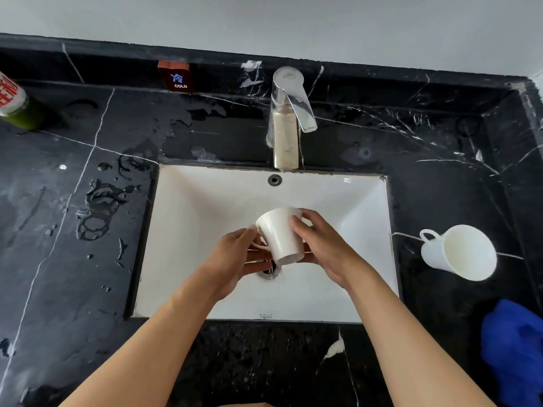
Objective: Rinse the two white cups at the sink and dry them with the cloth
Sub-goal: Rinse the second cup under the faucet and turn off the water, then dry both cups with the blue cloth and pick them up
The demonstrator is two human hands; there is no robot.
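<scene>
together, left hand (235, 257) and right hand (326, 248), fingers (299, 227) curled around tilted white cup (282, 236) over sink (182, 218)

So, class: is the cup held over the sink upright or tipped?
Tipped: the held cup points its base toward the camera, mouth facing away.

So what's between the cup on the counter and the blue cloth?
Nothing. In the head view, only bare black counter lies between the lying cup and the blue cloth.
</scene>
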